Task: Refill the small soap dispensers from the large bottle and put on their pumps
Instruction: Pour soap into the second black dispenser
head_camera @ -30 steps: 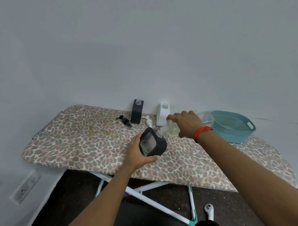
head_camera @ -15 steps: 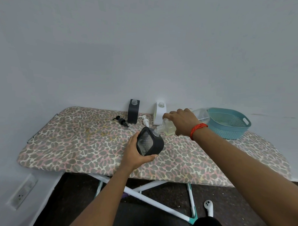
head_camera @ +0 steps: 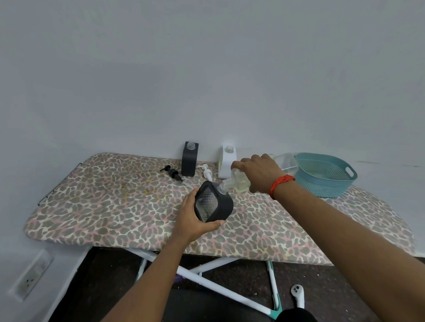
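My left hand grips a small black dispenser with a clear patterned side, tilted over the ironing board. My right hand holds the large clear bottle tipped on its side, its ribbed neck meeting the dispenser's open mouth; pale yellow liquid shows in the bottle. A second black dispenser and a white dispenser stand uncapped by the wall. A black pump and a white pump lie on the board near them.
A teal plastic basket sits at the board's back right, just behind my right wrist. The leopard-print board stands on white crossed legs. A white controller lies on the dark floor, and a wall socket is low on the left.
The view has shifted slightly, so the board sits a little lower and closer. Both hands keep the bottle neck at the dispenser's mouth; nothing was let go.
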